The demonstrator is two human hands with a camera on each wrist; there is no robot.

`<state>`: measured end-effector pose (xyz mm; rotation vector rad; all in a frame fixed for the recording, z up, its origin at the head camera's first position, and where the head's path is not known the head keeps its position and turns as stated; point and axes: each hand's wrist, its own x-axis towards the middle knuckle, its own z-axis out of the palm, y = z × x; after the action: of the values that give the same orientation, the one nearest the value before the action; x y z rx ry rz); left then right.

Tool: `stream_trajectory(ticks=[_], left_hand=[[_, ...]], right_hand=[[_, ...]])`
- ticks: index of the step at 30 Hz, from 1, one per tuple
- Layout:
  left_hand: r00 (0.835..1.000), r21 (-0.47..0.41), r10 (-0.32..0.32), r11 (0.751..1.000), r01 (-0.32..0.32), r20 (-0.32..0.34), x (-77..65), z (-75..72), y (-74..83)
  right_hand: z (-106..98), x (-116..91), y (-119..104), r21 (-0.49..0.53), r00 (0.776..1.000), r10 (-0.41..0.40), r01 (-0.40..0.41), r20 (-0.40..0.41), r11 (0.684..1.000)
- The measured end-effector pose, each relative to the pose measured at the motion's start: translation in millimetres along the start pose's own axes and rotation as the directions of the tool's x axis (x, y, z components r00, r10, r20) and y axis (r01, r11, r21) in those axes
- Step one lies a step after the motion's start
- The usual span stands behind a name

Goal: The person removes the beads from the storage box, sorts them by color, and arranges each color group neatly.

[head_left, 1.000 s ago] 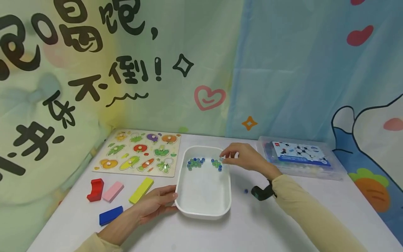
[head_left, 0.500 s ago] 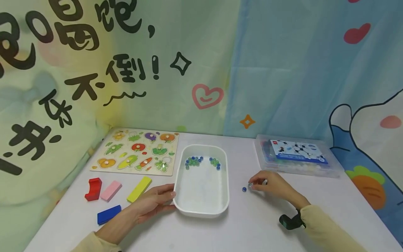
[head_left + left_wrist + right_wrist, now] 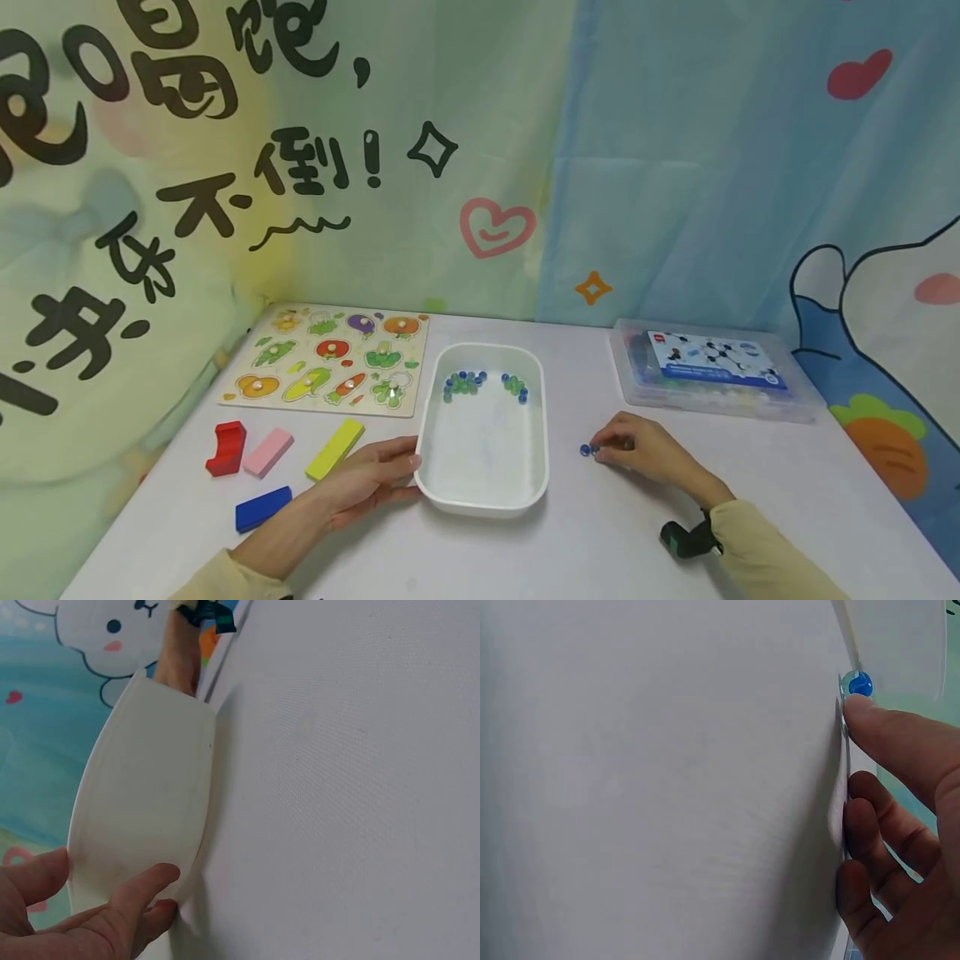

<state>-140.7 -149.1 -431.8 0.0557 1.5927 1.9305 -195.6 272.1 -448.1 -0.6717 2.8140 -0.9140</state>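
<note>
A white rectangular tray (image 3: 482,467) stands on the table, with small blue and green glass marbles (image 3: 462,384) gathered in two groups near its far end. At its left side, my left hand (image 3: 375,479) grips the tray, the thumb at the rim and the fingers against the outer wall, as the left wrist view shows. To the right of the tray, my right hand (image 3: 643,446) pinches a marble (image 3: 595,448) at its thumb and fingertip, low over the table. Right beside it lies a blue marble (image 3: 584,450). In the right wrist view, the thumb partly covers the marbles (image 3: 860,684).
Left of the tray lie red (image 3: 227,448), pink (image 3: 268,452), yellow (image 3: 335,449) and blue (image 3: 263,509) blocks. A vegetable puzzle board (image 3: 326,360) is at the back left. A clear plastic box (image 3: 716,371) sits at the back right, before a printed curtain (image 3: 510,108).
My right hand has left the tray's far right rim and come down to the table, reaching the marbles on the right. The left hand has kept its grip on the tray.
</note>
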Motion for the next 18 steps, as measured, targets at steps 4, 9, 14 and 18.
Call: stream_trajectory(ticks=[4, 9, 14, 18], left_hand=[[1.000, 0.003, 0.004, 1.000, -0.004, -0.003, 0.4, 0.0, -0.7], [1.000, 0.007, 0.010, 1.000, -0.010, 0.001, 0.1, 0.0, -0.8], [1.000, 0.001, 0.012, 1.000, -0.012, 0.007, -0.5, 0.1, -0.7], [1.000, 0.001, 0.010, 1.000, -0.010, 0.005, 0.0, 0.3, -1.2]], right_hand=[[-0.5, 0.3, 0.5, -0.003, 1.000, 0.008, -0.008, 0.013, 1.000], [-0.2, 0.4, 0.9, 0.006, 0.999, 0.025, -0.025, 0.027, 1.000], [0.4, 0.3, 1.2, 0.007, 0.999, 0.022, -0.022, 0.025, 1.000], [-2.8, -0.4, 0.3, 0.016, 0.999, 0.008, -0.009, 0.045, 1.000]])
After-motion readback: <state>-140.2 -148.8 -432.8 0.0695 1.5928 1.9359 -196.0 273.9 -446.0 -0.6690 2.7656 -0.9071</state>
